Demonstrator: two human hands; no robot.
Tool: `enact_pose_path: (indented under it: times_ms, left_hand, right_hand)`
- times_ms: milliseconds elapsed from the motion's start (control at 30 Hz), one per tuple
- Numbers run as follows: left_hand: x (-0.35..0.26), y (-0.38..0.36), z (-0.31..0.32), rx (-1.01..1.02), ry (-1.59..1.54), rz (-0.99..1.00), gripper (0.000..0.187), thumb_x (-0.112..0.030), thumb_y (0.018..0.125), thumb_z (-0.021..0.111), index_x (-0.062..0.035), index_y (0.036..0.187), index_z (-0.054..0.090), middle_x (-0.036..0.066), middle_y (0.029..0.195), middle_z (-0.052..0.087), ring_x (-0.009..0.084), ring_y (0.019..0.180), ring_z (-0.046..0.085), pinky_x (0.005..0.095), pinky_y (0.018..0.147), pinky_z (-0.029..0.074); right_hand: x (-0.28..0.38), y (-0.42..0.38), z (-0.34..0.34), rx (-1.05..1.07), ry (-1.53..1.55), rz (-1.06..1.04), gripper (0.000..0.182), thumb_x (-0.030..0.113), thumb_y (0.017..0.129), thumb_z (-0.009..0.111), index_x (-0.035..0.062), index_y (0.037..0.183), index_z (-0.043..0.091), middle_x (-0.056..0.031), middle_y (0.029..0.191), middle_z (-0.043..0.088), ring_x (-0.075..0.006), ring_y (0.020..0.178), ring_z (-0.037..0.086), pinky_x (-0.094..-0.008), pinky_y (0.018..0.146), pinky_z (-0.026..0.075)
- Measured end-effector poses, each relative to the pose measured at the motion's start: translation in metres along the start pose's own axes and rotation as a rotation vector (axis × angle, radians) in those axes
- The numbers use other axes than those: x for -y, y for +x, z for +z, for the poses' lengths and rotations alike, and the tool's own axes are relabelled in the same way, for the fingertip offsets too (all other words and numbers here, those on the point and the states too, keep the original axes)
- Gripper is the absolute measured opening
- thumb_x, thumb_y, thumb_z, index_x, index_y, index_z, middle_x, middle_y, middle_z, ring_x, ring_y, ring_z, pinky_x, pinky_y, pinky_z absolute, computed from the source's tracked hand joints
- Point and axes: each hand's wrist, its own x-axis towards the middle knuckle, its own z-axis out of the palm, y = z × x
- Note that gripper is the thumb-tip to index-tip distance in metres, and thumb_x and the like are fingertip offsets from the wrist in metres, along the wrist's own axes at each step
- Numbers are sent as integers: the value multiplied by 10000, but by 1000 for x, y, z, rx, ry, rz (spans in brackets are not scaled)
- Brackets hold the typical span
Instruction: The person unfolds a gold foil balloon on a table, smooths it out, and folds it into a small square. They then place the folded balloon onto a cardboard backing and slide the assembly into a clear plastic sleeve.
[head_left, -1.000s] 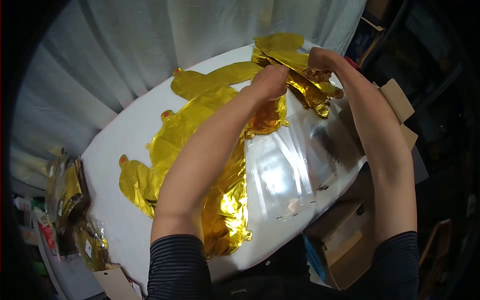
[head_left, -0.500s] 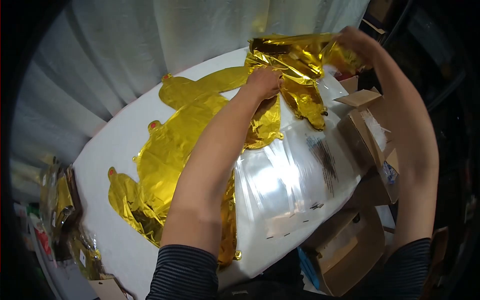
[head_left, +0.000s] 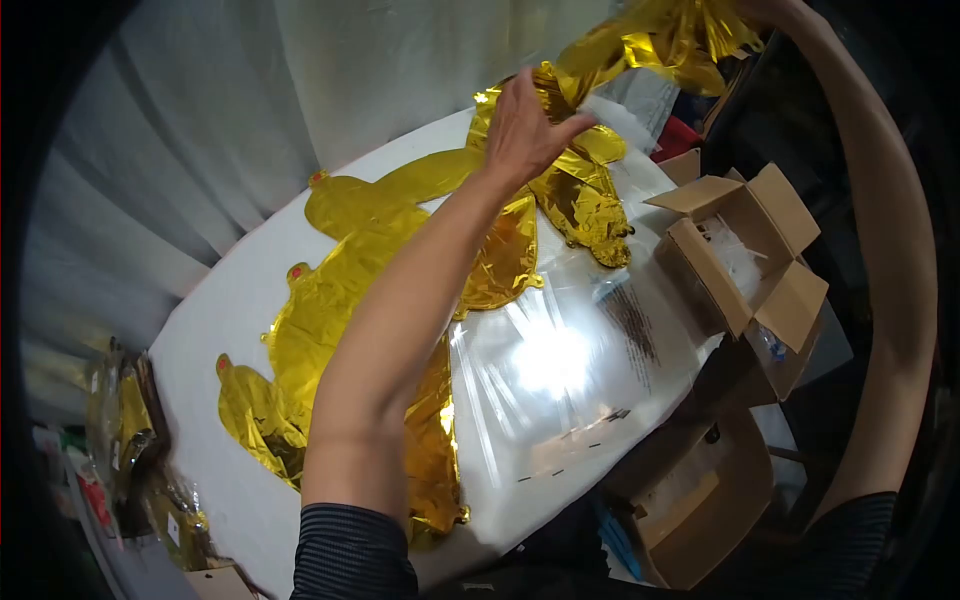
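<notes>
A gold foil balloon (head_left: 660, 40) is lifted above the far end of the table (head_left: 215, 300), crumpled and hanging from the top right of the view. The right hand (head_left: 775, 12) holds its upper end at the frame edge; the fingers are cut off, so the grip cannot be told. The left hand (head_left: 525, 125) is raised just below the lifted foil, fingers extended and spread slightly, thumb out toward the foil, touching or nearly touching its lower edge; whether it pinches anything cannot be told. Under the left hand, more gold balloons (head_left: 340, 300) lie flat in an overlapping row along the table, from the far end toward the near left corner, some with small red spots at their tips. A clear plastic bag (head_left: 560, 370) with dark print lies flat on the table beside the row, on its right side, glaring under the light. Off the table's right edge stands an open cardboard box (head_left: 745, 250) with clear packets inside, and a second box (head_left: 690, 510) sits lower, near the table's near right corner. Packaged goods (head_left: 130, 430) are stacked off the table's left end. A pale curtain (head_left: 250, 100) hangs behind the table.
</notes>
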Motion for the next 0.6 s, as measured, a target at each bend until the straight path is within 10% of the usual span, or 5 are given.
enact_pose_path:
  times_ms: [233,367,600]
  left_hand:
    - [-61,66,-32,-303,-68,200,1153,-466,699,924,-17,1536,271,266,1328,554,459,1269,513,498,1095,429]
    - [-47,82,-79,-97,51,479,950,-363,667,938,-110,1456,474,209,1281,638,419,1207,578,478,1050,467]
    - [-33,64,-141,505,296,222,355,-315,819,802,-154,1134,775,117,1055,768,370,971,703,468,837,552]
  right_hand:
    - [65,-36,-83,-30,179,-263,260,254,947,718,17,1039,771,-173,928,770,-313,820,740,-406,748,589]
    - [60,-57,-78,-46,364,-481,162,157,943,716,28,1018,780,-132,931,778,-275,836,752,-377,759,589]
    - [70,-82,-88,-40,345,-644,150,161,915,738,19,957,760,-136,889,752,-322,836,727,-415,755,566]
